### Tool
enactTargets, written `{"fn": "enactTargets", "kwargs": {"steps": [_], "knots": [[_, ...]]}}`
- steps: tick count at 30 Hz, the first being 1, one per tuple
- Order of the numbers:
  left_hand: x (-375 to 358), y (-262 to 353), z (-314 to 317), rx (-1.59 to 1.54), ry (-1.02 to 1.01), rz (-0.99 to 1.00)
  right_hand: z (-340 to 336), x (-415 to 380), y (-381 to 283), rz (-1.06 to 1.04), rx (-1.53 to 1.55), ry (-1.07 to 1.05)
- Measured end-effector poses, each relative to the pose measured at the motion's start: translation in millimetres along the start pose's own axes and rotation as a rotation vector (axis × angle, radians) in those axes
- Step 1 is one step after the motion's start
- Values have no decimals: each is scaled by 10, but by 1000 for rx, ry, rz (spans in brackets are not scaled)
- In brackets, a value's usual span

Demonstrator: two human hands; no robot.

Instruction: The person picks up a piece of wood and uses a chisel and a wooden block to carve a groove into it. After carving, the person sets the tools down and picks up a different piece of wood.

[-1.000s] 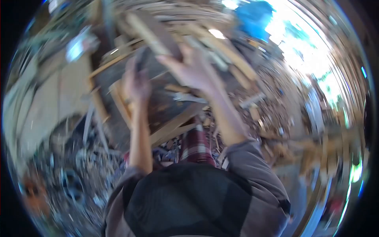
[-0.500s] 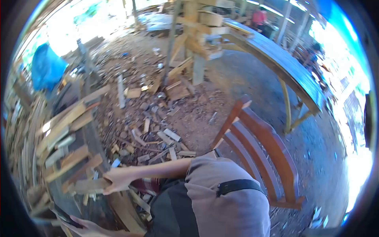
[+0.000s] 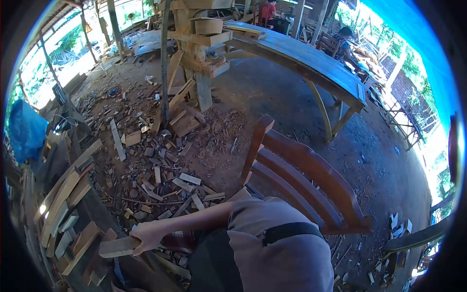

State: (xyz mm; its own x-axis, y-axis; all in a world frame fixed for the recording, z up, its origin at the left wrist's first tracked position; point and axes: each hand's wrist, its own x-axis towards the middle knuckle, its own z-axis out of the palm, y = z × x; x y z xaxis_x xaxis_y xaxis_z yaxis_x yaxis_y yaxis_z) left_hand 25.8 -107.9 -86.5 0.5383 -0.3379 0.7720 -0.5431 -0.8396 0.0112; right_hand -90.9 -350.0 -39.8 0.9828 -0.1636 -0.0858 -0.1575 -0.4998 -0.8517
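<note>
My right hand (image 3: 147, 237) is closed around one end of a short wooden block (image 3: 116, 247), whose other end points left. My forearm reaches left to it across my body. Below the block are the dark bench surface (image 3: 129, 267) and stacked wood offcuts (image 3: 82, 246). My left hand does not show in the present view.
A brown wooden chair (image 3: 311, 165) stands close on my right. Wood scraps (image 3: 168, 187) litter the dirt floor. Farther back are a post with shelves (image 3: 197, 73) and a long table (image 3: 301, 53). Two people sit beyond it; a blue plastic bag (image 3: 26, 129) is at far left.
My view has swung left to right, so the surroundings shift left. The block stays in my right hand. My left hand, earlier low at the left by a dark, thin object, has left view.
</note>
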Motion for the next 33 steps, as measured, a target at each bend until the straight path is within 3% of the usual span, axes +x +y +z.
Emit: {"fn": "enactTargets", "kwargs": {"steps": [6,10,13,18,22,24,26,28,29,31,33], "knots": [[-231,-382,334,89,-72,-25,184,186,24,-132,26,-13],[-415,-806,673,122,-105,-65,94,319,-203,-171,39,98],[-345,-494,434,127,-206,-98,201,719,-253,-320,-59,252],[-390,-261,231,5,-287,-313,509,1297,-590,-424,-157,195],[-675,-541,417,-75,-169,-271,982,1562,-838,-573,-205,157],[-655,-499,342,-63,-234,-322,1206,1610,-906,-690,-207,175],[-494,-257,187,-80,-214,-332,1368,1550,-972,-779,-385,386],[-399,-135,72,-96,-187,-358,1553,1700,-980,-628,-342,-73],[-401,-132,47,-59,-222,-402,1515,1642,-991,-721,-356,108],[-406,-135,-26,-70,-238,-479,1584,1665,-985,-779,-342,232],[-327,-126,-39,-133,-220,-530,1611,1738,-1005,-746,-304,161]]}}
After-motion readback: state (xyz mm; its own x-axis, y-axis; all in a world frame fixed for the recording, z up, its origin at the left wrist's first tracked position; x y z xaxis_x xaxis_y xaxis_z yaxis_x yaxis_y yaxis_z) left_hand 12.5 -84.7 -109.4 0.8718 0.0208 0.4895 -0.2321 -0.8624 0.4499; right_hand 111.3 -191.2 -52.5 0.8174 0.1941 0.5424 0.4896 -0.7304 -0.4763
